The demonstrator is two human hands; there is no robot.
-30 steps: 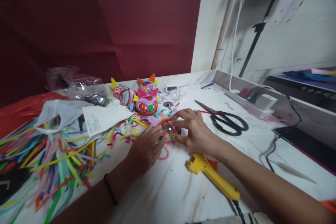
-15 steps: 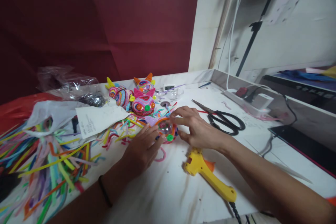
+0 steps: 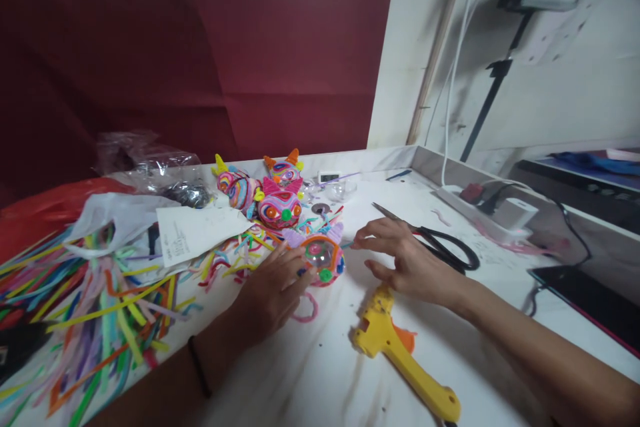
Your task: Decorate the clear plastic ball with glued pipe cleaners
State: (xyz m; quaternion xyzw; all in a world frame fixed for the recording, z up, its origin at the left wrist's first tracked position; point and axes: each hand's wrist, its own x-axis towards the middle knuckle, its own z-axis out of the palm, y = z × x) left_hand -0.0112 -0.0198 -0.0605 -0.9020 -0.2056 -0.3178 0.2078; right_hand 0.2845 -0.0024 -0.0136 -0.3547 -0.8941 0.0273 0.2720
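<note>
Two bare hands work over a cluttered white desk (image 3: 320,373). The left hand (image 3: 270,290) lies palm down with its fingers spread, the fingertips touching the near-left side of a small round pipe-cleaner figure (image 3: 323,258) (a clear dome shows at its top); its grip is loose, closed on nothing. The right hand (image 3: 407,260) hovers just right of the figure, apart from it, fingers half curled and grip open. A pink pipe-cleaner loop (image 3: 306,310) lies on the desk right beside the left fingertips. A yellow glue gun (image 3: 400,363) rests just under the right wrist, and black scissors (image 3: 443,247) lie just beyond the right hand. Three finished figures (image 3: 273,197) stand farther out, past the left fingertips. Loose coloured pipe cleaners (image 3: 95,310) spread well to the left of the left forearm, beside a white paper slip (image 3: 197,230).
</note>
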